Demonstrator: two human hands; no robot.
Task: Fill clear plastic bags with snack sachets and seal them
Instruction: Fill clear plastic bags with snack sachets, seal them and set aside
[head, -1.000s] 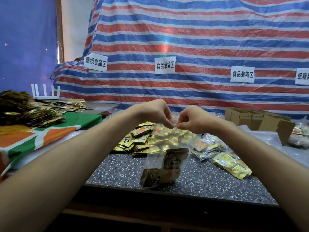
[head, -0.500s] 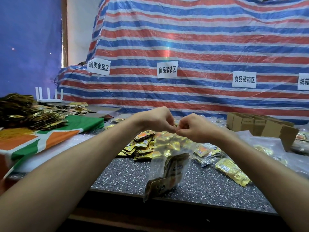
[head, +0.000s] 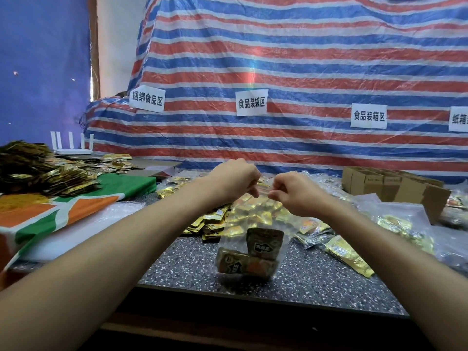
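The clear bag (head: 253,221) hangs straight down beneath both grips with its long axis upright. Its mouth is at the top and two dark sachets (head: 263,245) have settled in the bottom, low over the near edge of the bench (head: 192,262). The left grip (head: 235,181) pinches the mouth's rim at its left end with fingers curled, and the right grip (head: 293,193) pinches the right end the same way. The fingertips face each other across a short stretch of rim, and neither grip is closer to the bag than the other. That stretch runs sideways from grip to grip, across the bag's length, so sealing probably calls for a pinch drawn along the rim rather than any pull downward. The plastic is too transparent there to tell whether the strip is already pressed closed. A heap of loose sachets (head: 215,219) lies beyond the bag, below and behind the left grip.
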